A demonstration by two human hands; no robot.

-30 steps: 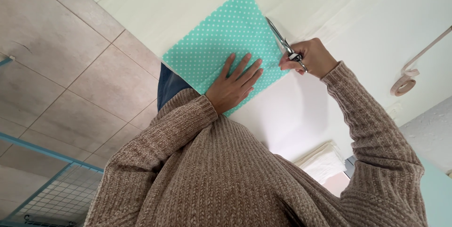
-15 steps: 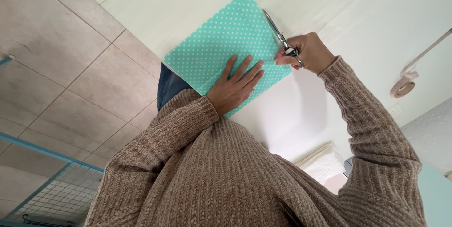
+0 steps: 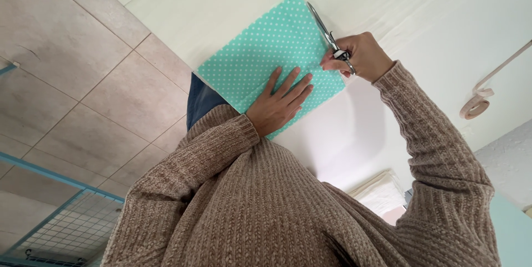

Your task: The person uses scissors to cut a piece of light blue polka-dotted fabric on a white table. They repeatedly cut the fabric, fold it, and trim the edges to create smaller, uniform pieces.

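Fabric [image 3: 260,59] — one dotted sheet — pinned flat by left hand [image 3: 280,103]; right hand [image 3: 360,56] grips one scissors [image 3: 327,34].

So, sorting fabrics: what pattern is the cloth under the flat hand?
Mint-green cloth with small white dots, head view.

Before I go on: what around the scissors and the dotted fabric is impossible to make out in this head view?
- Scissors: handles hidden inside the right hand; how far the blades are open is too small to tell.
- Teal dotted fabric: near corner covered by the left hand and sweater sleeve.
- Cut line: not discernible.
- Tape roll: its strip runs off the right edge.
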